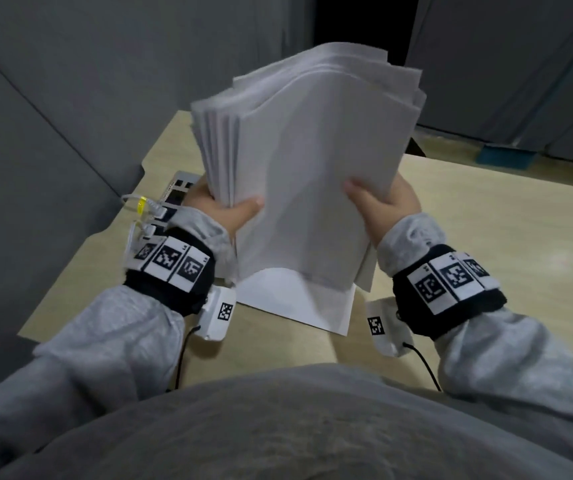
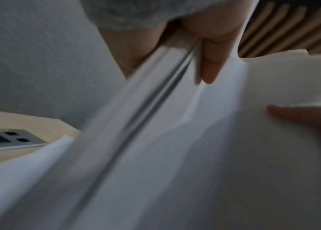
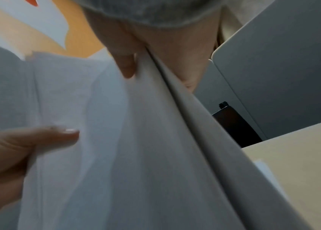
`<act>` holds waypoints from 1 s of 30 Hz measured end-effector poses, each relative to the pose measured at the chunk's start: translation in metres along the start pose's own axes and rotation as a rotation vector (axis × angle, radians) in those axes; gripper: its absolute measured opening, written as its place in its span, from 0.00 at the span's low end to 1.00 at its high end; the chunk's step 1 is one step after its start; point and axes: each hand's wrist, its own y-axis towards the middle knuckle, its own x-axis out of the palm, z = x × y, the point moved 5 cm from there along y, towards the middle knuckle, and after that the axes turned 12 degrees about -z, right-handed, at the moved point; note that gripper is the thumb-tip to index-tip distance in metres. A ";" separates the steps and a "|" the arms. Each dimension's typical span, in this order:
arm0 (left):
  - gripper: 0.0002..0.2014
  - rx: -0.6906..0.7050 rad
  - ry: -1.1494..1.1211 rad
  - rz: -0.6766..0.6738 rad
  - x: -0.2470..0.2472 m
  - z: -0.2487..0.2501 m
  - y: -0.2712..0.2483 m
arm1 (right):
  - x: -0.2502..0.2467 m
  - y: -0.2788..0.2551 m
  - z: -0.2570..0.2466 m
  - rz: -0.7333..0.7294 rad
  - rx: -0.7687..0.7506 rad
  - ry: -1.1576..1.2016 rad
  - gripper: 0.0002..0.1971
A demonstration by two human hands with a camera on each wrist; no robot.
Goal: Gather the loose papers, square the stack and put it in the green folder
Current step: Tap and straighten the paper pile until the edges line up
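Observation:
I hold a thick stack of white papers (image 1: 305,161) upright over the beige table (image 1: 485,220). Its top edges are uneven and fanned. My left hand (image 1: 224,211) grips the stack's lower left side, thumb in front and fingers hidden behind. My right hand (image 1: 380,202) grips the lower right side the same way. One more white sheet (image 1: 298,303) lies flat on the table under the stack. The left wrist view shows my left thumb (image 2: 208,68) pressed on the papers (image 2: 175,155). The right wrist view shows my right thumb (image 3: 126,66) on the papers (image 3: 136,155). No green folder is in view.
A grey device with black squares (image 1: 181,188) and white cables sits at the table's left edge, just behind my left hand. Grey partition walls (image 1: 53,98) close in the left and back. A dark chair part (image 3: 234,124) stands past the table's far right edge.

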 end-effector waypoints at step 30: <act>0.20 0.118 -0.209 0.106 -0.021 0.010 -0.005 | -0.017 -0.010 -0.018 0.097 -0.316 0.289 0.18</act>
